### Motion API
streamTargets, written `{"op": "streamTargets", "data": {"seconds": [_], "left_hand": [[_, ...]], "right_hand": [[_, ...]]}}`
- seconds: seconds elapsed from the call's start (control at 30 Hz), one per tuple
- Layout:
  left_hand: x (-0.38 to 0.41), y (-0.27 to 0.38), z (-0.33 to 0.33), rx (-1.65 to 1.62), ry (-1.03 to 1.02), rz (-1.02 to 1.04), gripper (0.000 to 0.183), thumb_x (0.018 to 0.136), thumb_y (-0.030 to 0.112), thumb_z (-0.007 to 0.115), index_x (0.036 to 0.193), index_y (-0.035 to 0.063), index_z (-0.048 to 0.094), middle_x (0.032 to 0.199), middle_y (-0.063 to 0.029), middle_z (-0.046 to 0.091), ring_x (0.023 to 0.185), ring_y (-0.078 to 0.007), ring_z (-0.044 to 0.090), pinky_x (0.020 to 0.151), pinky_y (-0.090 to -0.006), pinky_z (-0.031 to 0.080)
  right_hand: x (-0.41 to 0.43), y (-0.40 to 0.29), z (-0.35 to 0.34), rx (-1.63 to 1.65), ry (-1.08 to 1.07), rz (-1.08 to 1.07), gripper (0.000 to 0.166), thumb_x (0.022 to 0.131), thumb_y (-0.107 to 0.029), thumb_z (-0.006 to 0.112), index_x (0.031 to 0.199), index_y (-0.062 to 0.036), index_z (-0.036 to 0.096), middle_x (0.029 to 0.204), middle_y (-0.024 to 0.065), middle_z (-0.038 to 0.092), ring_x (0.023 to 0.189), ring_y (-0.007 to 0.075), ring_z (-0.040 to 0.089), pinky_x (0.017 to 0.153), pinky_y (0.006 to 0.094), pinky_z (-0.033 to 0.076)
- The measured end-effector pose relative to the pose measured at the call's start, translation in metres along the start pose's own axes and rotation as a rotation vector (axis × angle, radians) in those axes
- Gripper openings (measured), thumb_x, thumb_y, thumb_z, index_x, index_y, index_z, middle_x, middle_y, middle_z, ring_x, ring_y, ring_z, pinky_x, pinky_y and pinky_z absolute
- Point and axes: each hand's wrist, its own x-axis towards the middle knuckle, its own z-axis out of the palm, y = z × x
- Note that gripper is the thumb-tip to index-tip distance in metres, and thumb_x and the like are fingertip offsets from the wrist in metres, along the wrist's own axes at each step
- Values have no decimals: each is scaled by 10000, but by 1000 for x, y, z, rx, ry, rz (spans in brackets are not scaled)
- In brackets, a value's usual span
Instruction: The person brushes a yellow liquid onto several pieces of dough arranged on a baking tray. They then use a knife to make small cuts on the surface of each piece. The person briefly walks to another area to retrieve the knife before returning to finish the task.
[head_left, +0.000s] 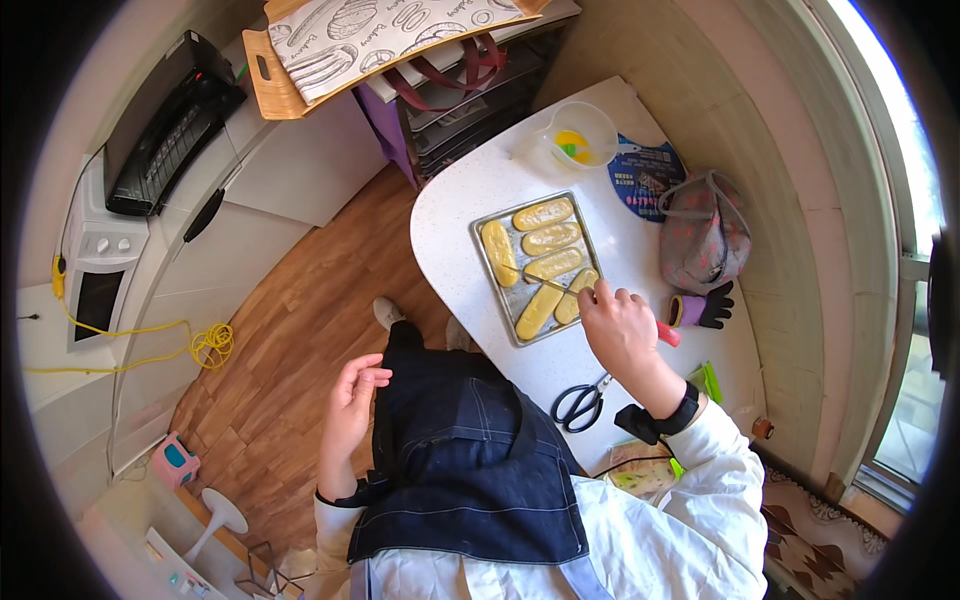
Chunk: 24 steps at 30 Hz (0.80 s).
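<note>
A metal baking tray (517, 328) lies on the white table (450, 217) and holds several oblong pieces of pale yellow dough (543, 214) with a glossy surface. My right hand (619, 322) is at the tray's right edge, closed around the red handle of a knife (545, 282). The thin blade reaches left over the dough, its tip by the piece at the tray's left side. Whether the blade touches the dough I cannot tell. My left hand (358, 390) hangs over the floor left of the apron, fingers loosely bent, holding nothing.
Black-handled scissors (579, 407) lie near the table's front edge. Behind the tray stands a clear plastic jug (583, 127) with yellow liquid. A grey fabric bag (706, 232) and a purple and black glove (703, 307) are at the right. A black toaster oven (169, 127) stands far left.
</note>
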Motion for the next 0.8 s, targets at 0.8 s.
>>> {"op": "streamTargets", "data": {"seconds": [0.8], "left_hand": [[-5,-4,-2,15,13,3,304,1047,207,431,1245,4,541,1050,-114,667,957,-168,622,895,-297,477]], "right_hand": [[13,-2,0,-81,57,-68,124,735,-127,616,846,-71,618,764,33,528,632,177,609,540,304,474]]}}
